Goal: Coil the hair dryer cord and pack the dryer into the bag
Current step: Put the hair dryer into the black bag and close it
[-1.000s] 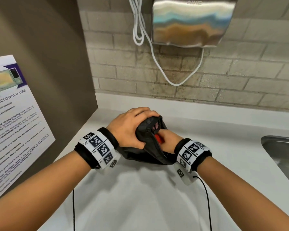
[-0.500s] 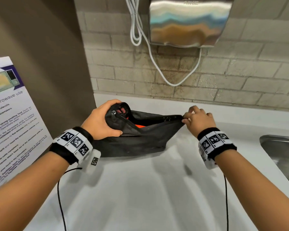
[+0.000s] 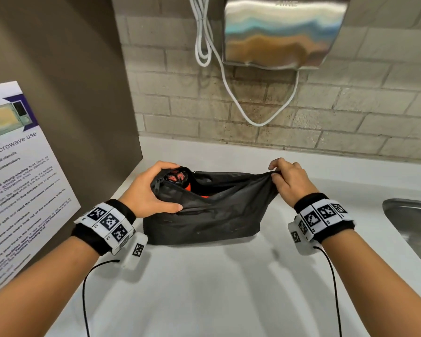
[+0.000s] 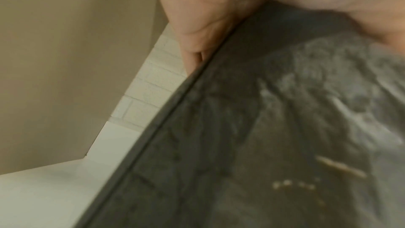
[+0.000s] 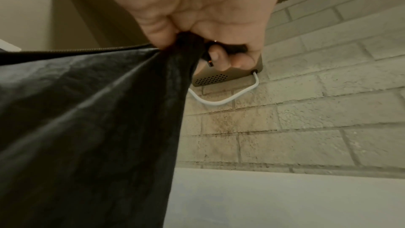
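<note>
1. While our left hand (image 3: 147,190) curls around the left end of the black bag (image 3: 204,215), thumb on the front panel and fingers over the top, our right hand (image 3: 288,180) pinches the bag's right corner between thumb and fingertips, pulling the mouth wide.
2. Inside the opening, beside our left fingers, the orange-and-black hair dryer (image 3: 180,177) shows its grille end; its cord is hidden from us.
3. We hold the bag upright on a white counter (image 3: 216,288), near a brown side panel (image 3: 71,69) bearing a microwave notice (image 3: 17,178).
4. Behind it we see a brick-tiled wall (image 3: 350,117), a steel hand dryer (image 3: 283,32) with a white cable (image 3: 229,88), and a steel sink (image 3: 413,227) at right.
</note>
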{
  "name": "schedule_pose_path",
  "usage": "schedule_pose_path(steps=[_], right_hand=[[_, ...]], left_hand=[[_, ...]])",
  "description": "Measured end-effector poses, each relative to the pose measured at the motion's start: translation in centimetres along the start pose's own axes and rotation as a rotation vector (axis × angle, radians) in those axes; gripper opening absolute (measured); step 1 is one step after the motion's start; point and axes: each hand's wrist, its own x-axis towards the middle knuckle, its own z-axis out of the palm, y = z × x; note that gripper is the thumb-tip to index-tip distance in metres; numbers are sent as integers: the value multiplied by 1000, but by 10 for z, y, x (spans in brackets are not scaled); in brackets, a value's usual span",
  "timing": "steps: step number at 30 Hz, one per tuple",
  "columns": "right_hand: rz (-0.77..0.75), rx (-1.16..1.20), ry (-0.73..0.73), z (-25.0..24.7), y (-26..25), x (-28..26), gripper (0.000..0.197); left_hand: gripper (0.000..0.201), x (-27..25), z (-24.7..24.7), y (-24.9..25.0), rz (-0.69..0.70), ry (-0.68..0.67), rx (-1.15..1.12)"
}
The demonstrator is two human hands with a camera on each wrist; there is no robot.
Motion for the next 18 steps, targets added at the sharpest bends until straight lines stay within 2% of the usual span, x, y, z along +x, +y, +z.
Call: schedule_pose_path(steps=[2,4,6,7,9,12,15,18], right_hand=[[-37,-145,-48,-3,0,0,30],[-54,-294,-76,-3,1,1,27],[-32,-292,-29,-2,6,0,25],[-7,-250,13,-1,8,-1,23],[37,-191,80,2,9,-2,22],[64,-245,82,7,10,-4,23],[23,-344,16,10,4,-3,30],[-72,-390,-144,15,-12,-1,37]], left_hand=[[68,0,0,0,16,-10,-5],[54,1,-1,2,20,-14,-45],[34,3,-2,4,0,6,-125],[29,5,-3,4,-15,29,-173],[34,8,-4,3,-43,112,-205],[21,11,-1,0,-68,244,-163],[14,13,7,0,-59,356,-131],[20,13,16,6,-36,403,-147]])
